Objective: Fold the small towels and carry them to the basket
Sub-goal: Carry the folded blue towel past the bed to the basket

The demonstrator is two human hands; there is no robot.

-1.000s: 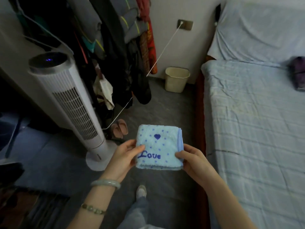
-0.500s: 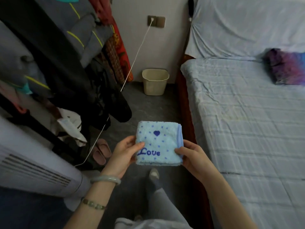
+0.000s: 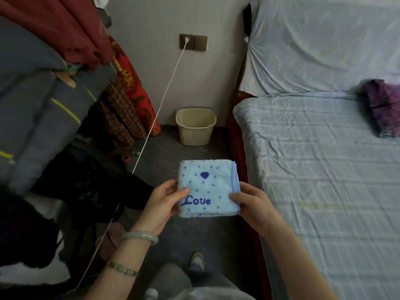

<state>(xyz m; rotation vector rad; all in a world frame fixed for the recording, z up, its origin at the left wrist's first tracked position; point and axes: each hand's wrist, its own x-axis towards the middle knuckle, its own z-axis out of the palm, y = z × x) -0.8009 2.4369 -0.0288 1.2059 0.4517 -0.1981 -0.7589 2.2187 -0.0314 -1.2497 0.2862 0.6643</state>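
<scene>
Towel [image 3: 207, 187]: folded into a thick light-blue square, heart and "Love" facing up, held level in the air above the floor, over the aisle along the bed's left edge.
Left hand [image 3: 164, 204]: grips the towel's left edge, thumb on top, fingers curled beneath.
Right hand [image 3: 253, 204]: pinches the right edge, where the folded layers show, thumb on top.
Basket [image 3: 195, 135]: cream, on the floor against the far wall, just beside the bed's head corner; straight ahead, still apart from the towel.
Change: over the last second the tower fan has slid out of view and the basket has come nearer and more central, while the hold on the towel is the same.
Meaning: folding of this towel looks finished; this is the carry, most of the way there.
Next, as a guess: a few steps more, then lower it in flat.
Bed [image 3: 324, 169]: a purple cloth [image 3: 383, 107] lies by its far right edge; whether it is another towel I cannot tell.
Cord [image 3: 164, 94]: white, slanting from the wall socket across the aisle's left side; could snag a foot.
</scene>
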